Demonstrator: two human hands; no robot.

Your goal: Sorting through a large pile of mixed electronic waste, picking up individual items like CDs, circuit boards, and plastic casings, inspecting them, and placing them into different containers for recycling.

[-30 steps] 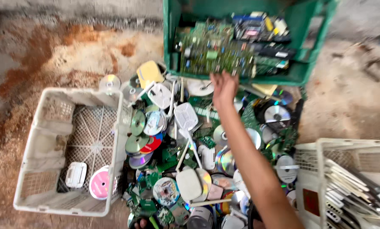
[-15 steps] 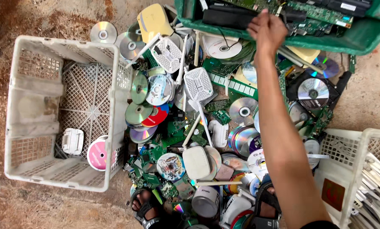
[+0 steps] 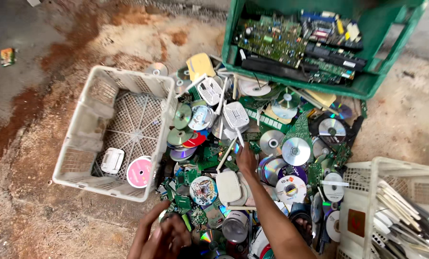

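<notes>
Having left the green crate (image 3: 368, 86), right hand (image 3: 245, 160) touches scrap.

Three crates stand around the heap: one white crate (image 3: 87, 124) on the left, one green crate (image 3: 368, 84) at the top, and another white crate (image 3: 363, 192) at the right. The left white crate holds two things, one pink disc (image 3: 139, 171) and one small white box (image 3: 112, 160). Two hands show: the left hand (image 3: 162, 237) and the right hand (image 3: 245, 158); the loose discs in the heap are too many and overlapped to count exactly.

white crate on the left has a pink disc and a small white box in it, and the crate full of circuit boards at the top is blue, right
Not quite. In the head view the crate of circuit boards at the top is green, not blue. The rest holds: the white crate on the left holds a pink disc and a small white box.
</notes>
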